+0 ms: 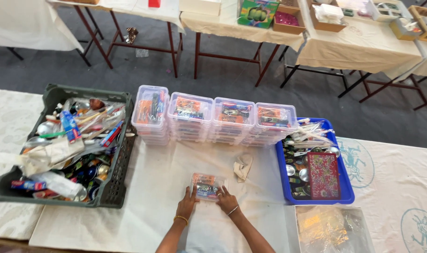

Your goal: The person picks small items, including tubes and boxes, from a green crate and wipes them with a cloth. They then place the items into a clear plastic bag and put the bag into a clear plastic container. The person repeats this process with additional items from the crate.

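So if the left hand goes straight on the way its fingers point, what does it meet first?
The left hand already touches the small clear box. Straight beyond that, probably bare cloth, then the row of stacked clear boxes; depth is unclear.

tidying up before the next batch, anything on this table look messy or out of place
A crumpled cloth lies loose on the white table cover, between the stacked clear boxes and the small box under both hands. The dark crate on the left is a jumbled heap. The stacks stand even.

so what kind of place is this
Probably a hand-packing workspace: cloth-covered tables, stacks of filled clear boxes, a grey crate of loose items, and both hands pressing on one clear box.
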